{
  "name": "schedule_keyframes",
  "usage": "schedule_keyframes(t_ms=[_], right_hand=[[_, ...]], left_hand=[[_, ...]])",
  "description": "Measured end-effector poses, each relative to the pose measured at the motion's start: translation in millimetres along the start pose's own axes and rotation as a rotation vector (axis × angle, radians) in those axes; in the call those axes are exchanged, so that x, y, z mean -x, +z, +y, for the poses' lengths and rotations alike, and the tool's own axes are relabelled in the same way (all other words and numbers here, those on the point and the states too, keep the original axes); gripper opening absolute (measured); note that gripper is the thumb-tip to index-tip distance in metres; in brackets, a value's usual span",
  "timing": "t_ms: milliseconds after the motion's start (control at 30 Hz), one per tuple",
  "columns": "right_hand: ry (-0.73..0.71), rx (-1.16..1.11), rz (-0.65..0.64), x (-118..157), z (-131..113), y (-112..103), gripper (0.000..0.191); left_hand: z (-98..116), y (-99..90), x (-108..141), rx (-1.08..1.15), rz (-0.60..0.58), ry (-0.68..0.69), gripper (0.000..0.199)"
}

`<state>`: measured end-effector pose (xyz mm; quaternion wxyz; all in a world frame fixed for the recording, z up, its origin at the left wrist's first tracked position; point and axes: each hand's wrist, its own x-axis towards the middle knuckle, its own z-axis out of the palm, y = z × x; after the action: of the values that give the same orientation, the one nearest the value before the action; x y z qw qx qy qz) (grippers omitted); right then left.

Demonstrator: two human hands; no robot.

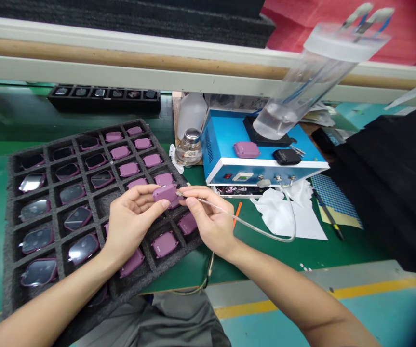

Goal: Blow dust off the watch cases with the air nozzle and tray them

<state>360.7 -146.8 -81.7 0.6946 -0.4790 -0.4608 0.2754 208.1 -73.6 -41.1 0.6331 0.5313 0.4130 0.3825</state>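
Note:
Between the thumb and fingers of my left hand (130, 214) is a purple watch case (163, 193), raised over the tray. My right hand (213, 219) pinches the end of a thin clear tube (254, 226), its metal tip touching or very near the case's right edge. Under both hands lies a dark foam tray (8, 241) with square pockets. Purple watch cases (165, 244) fill its right side, back up. On the left side, watches (38, 272) show dark glossy screens.
A blue machine (225, 130) bears a clear cylinder (294, 91), a purple case (247, 150) and a black case (287, 156). Left of it stands a glass bottle (189, 150). Crumpled tissue (275, 212) and a pen (328, 214) lie right. A shelf edge (139, 72) spans the back.

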Motion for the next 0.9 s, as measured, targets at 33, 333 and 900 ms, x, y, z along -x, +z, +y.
schedule_keyframes(t_ms=[33,333,900], right_hand=[[-0.002,-0.003,-0.001,0.2,0.1,-0.2,0.012],[-0.004,0.003,0.001,0.5,0.9,0.6,0.012],[0.003,0.000,-0.001,0.7,0.5,0.0,0.012]], left_hand=[[-0.1,-0.1,0.1,0.003,-0.001,0.000,0.046],[-1.9,-1.6,0.5,0.023,-0.022,0.004,0.042],[0.2,-1.0,0.5,0.004,-0.003,0.000,0.046]])
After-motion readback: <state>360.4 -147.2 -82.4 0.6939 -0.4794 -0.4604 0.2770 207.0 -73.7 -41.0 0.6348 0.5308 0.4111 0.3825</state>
